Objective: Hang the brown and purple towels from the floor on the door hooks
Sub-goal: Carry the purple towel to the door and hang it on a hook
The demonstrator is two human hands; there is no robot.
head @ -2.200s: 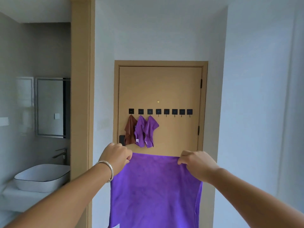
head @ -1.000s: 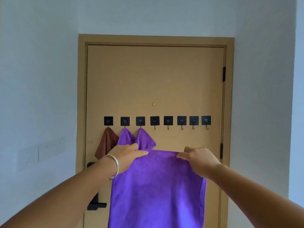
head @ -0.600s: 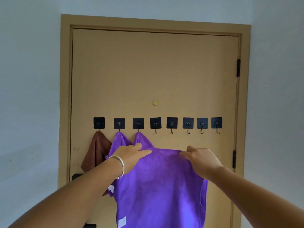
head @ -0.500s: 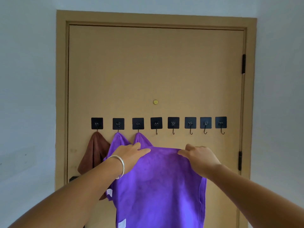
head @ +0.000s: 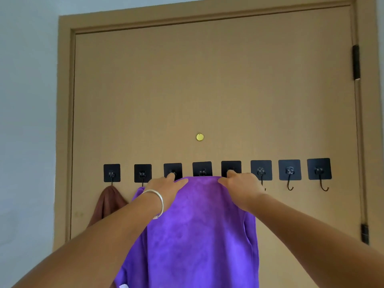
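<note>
Both hands pinch the top edge of the purple towel point(head: 199, 229) — left hand point(head: 166, 189) at its left corner, right hand point(head: 241, 187) at its right. Since half a second ago I see the edge lifted from below the hook row to level with it; it now covers the lower part of the fourth hook point(head: 202, 169) on the door point(head: 207, 90). I judge hooking is imminent. A brown towel point(head: 108, 202) hangs at the row's left end, another purple towel point(head: 138, 193) beside it. Three hooks toward the door's right edge stand bare.
</note>
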